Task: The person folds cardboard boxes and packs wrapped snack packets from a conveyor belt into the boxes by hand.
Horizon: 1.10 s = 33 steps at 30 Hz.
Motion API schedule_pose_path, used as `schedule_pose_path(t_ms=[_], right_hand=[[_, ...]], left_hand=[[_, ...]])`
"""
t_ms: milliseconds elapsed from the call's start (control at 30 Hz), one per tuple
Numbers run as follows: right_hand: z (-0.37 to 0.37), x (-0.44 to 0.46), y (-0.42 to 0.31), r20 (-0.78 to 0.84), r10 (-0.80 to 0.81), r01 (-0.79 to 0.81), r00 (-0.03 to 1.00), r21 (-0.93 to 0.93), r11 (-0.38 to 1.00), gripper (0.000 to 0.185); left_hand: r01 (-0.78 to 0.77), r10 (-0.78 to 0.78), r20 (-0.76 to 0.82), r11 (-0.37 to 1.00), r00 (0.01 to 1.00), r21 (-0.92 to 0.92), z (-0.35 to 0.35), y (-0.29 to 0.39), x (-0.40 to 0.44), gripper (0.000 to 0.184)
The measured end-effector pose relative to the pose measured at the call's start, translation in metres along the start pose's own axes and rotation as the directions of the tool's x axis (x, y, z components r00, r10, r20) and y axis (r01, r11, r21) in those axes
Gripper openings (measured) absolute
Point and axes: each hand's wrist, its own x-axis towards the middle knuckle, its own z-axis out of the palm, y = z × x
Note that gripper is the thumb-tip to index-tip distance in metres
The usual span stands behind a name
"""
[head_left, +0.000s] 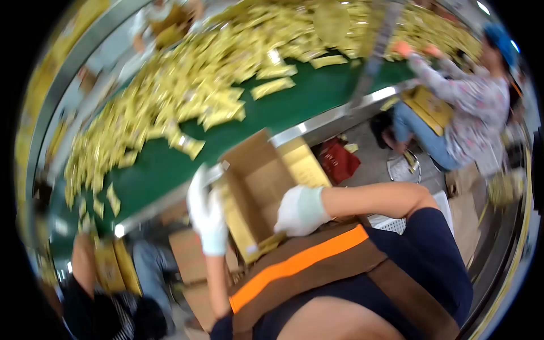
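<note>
Gloved hands at an open carton, seen from the wearer's head. The left hand [207,212] stands along the carton's outer left side, fingers blurred and pointing toward the belt; the right hand [300,211] has fingers bent down at the right side of the opening. Whether either pinches cardboard cannot be told. The cardboard box [262,178] lies between them, its long axis running from the brown apron [306,263] toward the green conveyor belt [317,85]. Yellow packets [187,79] are heaped beyond, the left hand being nearer to them.
</note>
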Motion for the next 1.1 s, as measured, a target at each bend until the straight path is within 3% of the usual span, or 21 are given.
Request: schedule_pose_path(t_ms=[33,100,167,233,300,333,400,500,567,600,633,700,733,767,833,867,900,967,1000,1033,1100], right_hand=[[-0.003,-0.002,0.003,-0.006,0.002,-0.001,1.000,0.008,1.000,0.029],[-0.018,-0.010,0.007,0.073,0.097,-0.110,0.993,0.192,0.975,0.038],[0.005,-0.023,0.040,-0.433,0.120,0.020,0.893,0.305,0.952,0.048],[0.043,-0.023,0.049,-0.604,0.234,-0.285,0.762,0.011,0.958,0.057],[0.062,-0.020,0.044,-0.602,0.399,-0.477,0.692,0.034,0.878,0.059],[0.074,-0.018,0.051,-0.622,0.439,-0.415,0.648,0.194,0.889,0.060],[0.107,-0.014,0.074,-0.630,0.534,-0.248,0.564,0.488,0.837,0.064],[0.128,-0.006,0.078,-0.495,0.531,0.225,0.688,0.841,0.492,0.081],[0.119,-0.013,0.077,-0.406,0.518,0.134,0.753,0.865,0.484,0.084],[0.115,-0.016,0.077,-0.398,0.561,0.129,0.725,0.880,0.458,0.075],[0.105,-0.022,0.090,-0.413,0.563,0.044,0.716,0.832,0.553,0.069],[0.084,-0.033,0.124,-0.431,0.575,-0.135,0.696,0.708,0.694,0.058],[0.062,-0.030,0.153,-0.640,0.601,-0.084,0.479,0.648,0.757,0.050],[0.030,-0.025,0.190,-0.790,0.570,-0.062,0.225,0.572,0.818,0.042],[-0.053,-0.016,0.257,-0.816,0.579,0.071,-0.002,0.577,0.814,0.035],[-0.083,-0.009,0.296,-0.816,0.578,0.085,0.033,0.578,0.811,0.038],[-0.104,-0.001,0.352,-0.814,0.572,-0.025,0.095,0.573,0.819,0.047],[-0.135,0.025,0.430,-0.638,0.762,-0.089,0.112,0.758,0.647,0.061],[-0.137,0.042,0.484,-0.542,0.831,-0.005,0.126,0.837,0.547,0.070],[-0.134,0.056,0.527,-0.442,0.885,0.075,0.148,0.897,0.435,0.078],[-0.140,0.107,0.536,-0.492,0.811,-0.078,0.315,0.839,0.539,0.089]], left_hand=[[-0.090,0.100,0.138,0.993,0.985,-0.076,0.008,0.017,0.014,0.046],[-0.331,0.099,0.556,0.883,0.826,0.334,0.037,0.034,0.021,0.047],[-0.351,0.008,0.548,0.775,0.836,0.526,0.044,0.024,0.011,0.051],[-0.343,0.079,0.574,0.864,0.815,0.369,0.035,0.013,0.003,0.055],[-0.330,0.019,0.585,0.840,0.811,0.430,0.024,0.000,-0.005,0.062],[-0.282,-0.013,0.574,0.861,0.819,0.422,0.019,-0.012,-0.009,0.066],[-0.190,-0.071,0.552,0.896,0.831,0.401,0.018,-0.042,-0.030,0.072],[0.029,-0.073,0.508,0.995,0.858,0.094,0.038,-0.068,-0.049,0.084],[0.173,-0.054,0.423,0.953,0.904,-0.248,0.063,-0.078,-0.064,0.085],[0.206,-0.091,0.391,0.943,0.916,-0.263,0.069,-0.075,-0.065,0.084],[0.236,-0.127,0.360,0.931,0.924,-0.279,0.071,-0.071,-0.060,0.084],[0.058,-0.096,0.397,0.993,0.913,0.106,0.058,-0.071,-0.043,0.081],[-0.047,-0.080,0.411,0.956,0.908,0.290,0.051,-0.074,-0.028,0.079],[-0.152,0.041,0.302,0.923,0.953,0.354,0.044,-0.080,-0.007,0.075],[-0.191,0.136,0.151,0.863,0.979,0.467,0.028,-0.102,0.056,0.074],[-0.134,0.122,0.055,0.879,0.991,0.458,0.023,-0.114,0.095,0.068],[-0.029,0.073,-0.094,0.915,0.993,0.403,0.026,-0.139,0.129,0.062],[0.211,-0.143,-0.214,0.918,0.966,0.337,0.017,-0.220,0.191,0.069],[0.307,-0.219,-0.270,0.888,0.937,0.342,0.013,-0.272,0.219,0.071],[0.360,-0.317,-0.234,0.917,0.919,0.172,0.016,-0.296,0.240,0.069],[0.475,-0.512,-0.122,0.846,0.850,-0.243,0.030,-0.318,0.273,0.065]])
